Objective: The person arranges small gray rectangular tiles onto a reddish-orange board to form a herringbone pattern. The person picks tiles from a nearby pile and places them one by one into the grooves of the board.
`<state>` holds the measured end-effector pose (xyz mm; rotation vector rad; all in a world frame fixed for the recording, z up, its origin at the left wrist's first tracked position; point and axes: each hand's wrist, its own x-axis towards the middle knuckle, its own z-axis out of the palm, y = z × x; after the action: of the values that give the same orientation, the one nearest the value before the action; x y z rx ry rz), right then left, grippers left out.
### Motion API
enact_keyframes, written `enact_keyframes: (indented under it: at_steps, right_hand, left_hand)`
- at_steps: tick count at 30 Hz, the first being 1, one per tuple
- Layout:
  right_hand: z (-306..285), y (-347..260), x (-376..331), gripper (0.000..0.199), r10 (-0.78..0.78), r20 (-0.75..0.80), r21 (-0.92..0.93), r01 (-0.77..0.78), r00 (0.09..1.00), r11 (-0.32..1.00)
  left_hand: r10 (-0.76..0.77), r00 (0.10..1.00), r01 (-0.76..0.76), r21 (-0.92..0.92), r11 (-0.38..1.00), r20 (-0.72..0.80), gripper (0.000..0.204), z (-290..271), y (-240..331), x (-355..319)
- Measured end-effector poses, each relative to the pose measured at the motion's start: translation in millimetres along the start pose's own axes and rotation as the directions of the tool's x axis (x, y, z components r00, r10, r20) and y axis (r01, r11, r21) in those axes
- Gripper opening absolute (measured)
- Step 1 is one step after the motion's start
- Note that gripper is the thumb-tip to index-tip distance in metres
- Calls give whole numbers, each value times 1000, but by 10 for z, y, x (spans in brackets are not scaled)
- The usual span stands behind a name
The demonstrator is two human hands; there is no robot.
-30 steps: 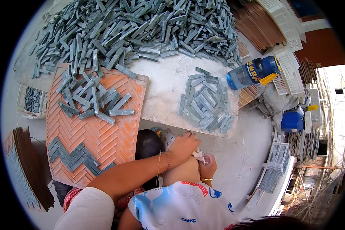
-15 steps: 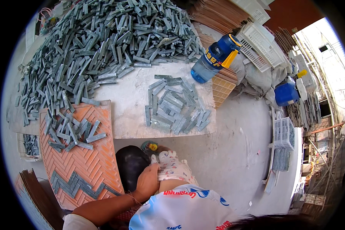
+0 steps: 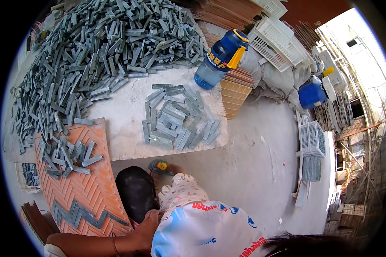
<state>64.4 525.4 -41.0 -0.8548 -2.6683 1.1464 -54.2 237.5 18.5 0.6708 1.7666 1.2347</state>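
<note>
My left forearm comes in from the lower left, and my left hand (image 3: 146, 226) lies against the side of a person in a white printed shirt (image 3: 201, 229), who is close in front of me. The fingers are mostly hidden, and nothing held shows. Patterned shorts (image 3: 182, 192) and a slipper with a yellow duck (image 3: 161, 165) are beyond the shirt. A rounded black shape (image 3: 136, 190) bulges beside my hand. To its left, an orange herringbone tray (image 3: 88, 171) carries a zigzag of dark strips (image 3: 79, 213) and a loose pile of strips (image 3: 68, 158). My right hand is out of view.
A large heap of grey-green stone strips (image 3: 98, 47) covers the far left of the table (image 3: 124, 132). A smaller group of strips (image 3: 173, 115) lies near its front edge, by a blue bottle (image 3: 221, 60). White crates (image 3: 281, 45), sacks (image 3: 274, 79) and a blue jug (image 3: 312, 95) stand at right.
My left hand has drawn back from the patterned shorts toward me, to the side of the white shirt. The whole view has shifted, so the table and tray appear farther left.
</note>
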Motion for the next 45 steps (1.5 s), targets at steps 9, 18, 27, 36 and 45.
enact_keyframes:
  at_steps: [9, 18, 27, 36, 45]
  right_hand:
    - [-509, -520, 147, 34, 56, -9, -35, -57, 998, 998]
    - [-621, -385, 291, 48, -48, 507, 648, -344, 861, 679]
    - [770, 485, 544, 64, 294, 495, 472, -537, 818, 699]
    - [541, 513, 522, 56, 417, 321, 563, -525, 850, 638]
    - [539, 811, 73, 48, 575, 273, 631, -594, 772, 499]
  left_hand:
    - [295, 875, -102, 447, 889, -385, 37, -366, 437, 1028]
    - [-153, 943, -27, -527, 850, -295, 55, 101, -287, 205]
    - [11, 891, 454, -891, 1, 454, 56, 685, -55, 243]
    - [132, 842, 535, -842, -74, 523, 57, 1034, -159, 617]
    - [98, 874, 486, -861, -152, 476, 57, 1072, -349, 981]
